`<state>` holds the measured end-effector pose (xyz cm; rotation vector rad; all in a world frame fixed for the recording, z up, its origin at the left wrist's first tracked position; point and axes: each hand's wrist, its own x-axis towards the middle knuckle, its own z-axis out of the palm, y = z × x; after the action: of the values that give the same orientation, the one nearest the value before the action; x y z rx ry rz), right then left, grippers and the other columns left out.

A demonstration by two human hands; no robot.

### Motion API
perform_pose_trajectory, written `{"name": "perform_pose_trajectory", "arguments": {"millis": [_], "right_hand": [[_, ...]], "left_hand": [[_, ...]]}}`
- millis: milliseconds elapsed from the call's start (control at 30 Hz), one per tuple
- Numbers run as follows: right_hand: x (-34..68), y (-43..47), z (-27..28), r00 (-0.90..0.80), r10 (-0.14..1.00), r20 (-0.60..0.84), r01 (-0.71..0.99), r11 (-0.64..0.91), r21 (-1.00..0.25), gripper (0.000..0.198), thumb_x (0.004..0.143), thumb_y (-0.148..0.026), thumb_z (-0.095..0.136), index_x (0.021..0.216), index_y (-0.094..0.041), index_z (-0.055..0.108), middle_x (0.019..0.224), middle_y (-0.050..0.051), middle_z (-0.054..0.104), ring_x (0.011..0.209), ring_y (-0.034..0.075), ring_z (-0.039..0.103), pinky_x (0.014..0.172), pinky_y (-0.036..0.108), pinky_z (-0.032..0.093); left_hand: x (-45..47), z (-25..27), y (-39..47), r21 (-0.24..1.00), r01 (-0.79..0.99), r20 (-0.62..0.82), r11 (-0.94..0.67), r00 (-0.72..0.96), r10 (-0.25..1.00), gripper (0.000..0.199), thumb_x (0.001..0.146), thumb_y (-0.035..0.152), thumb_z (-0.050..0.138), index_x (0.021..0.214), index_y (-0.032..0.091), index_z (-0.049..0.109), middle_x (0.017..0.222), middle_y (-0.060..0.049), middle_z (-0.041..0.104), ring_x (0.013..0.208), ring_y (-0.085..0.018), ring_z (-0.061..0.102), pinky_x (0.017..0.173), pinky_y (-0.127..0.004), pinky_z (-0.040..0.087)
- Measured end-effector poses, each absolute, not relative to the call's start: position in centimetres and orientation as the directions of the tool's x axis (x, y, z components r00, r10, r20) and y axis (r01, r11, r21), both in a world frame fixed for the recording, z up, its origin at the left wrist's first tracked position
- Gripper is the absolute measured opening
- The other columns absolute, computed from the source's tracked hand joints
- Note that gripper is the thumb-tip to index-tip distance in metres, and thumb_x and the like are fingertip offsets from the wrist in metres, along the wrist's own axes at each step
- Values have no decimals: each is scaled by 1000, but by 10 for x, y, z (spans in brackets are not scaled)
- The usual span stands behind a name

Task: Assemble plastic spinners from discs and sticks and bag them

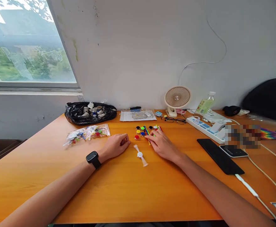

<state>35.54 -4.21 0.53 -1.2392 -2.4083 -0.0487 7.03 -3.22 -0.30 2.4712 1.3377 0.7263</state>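
Note:
My left hand rests on the table in a loose fist, a dark watch on its wrist; nothing shows in its curled fingers. My right hand reaches over a small bundle of thin coloured plastic sticks, thumb and fingertips on them; its palm side is hidden. Between the hands lies a white round piece with two flared, slightly blurred blades, like a small propeller. Just beyond are several small round pieces, among them a red one, a yellow one and a black one.
Clear bags of coloured parts lie left, before a black plastic bag holding scraps. Behind stand a small fan and a bottle. Right are glasses, a power strip, a black slab, a phone and cables.

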Motion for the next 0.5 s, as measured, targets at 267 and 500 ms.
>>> {"name": "perform_pose_trajectory", "arguments": {"millis": [267, 500], "right_hand": [[353, -47, 4, -552, 778, 298, 785, 606, -128, 43, 101, -9, 47, 133, -25, 72, 111, 11, 68, 111, 27, 54, 100, 43, 47], [350, -49, 8, -542, 777, 321, 794, 599, -109, 27, 104, -17, 49, 108, -17, 75, 106, 12, 70, 107, 27, 59, 98, 42, 47]], "left_hand": [[69, -4, -32, 432, 698, 316, -571, 476, 821, 18, 99, 35, 55, 87, 23, 58, 73, 1, 64, 61, -15, 54, 57, -26, 34], [69, -5, -32, 420, 701, 318, -576, 481, 817, 17, 100, 35, 54, 88, 23, 58, 74, 1, 64, 62, -15, 54, 57, -26, 33]]}}
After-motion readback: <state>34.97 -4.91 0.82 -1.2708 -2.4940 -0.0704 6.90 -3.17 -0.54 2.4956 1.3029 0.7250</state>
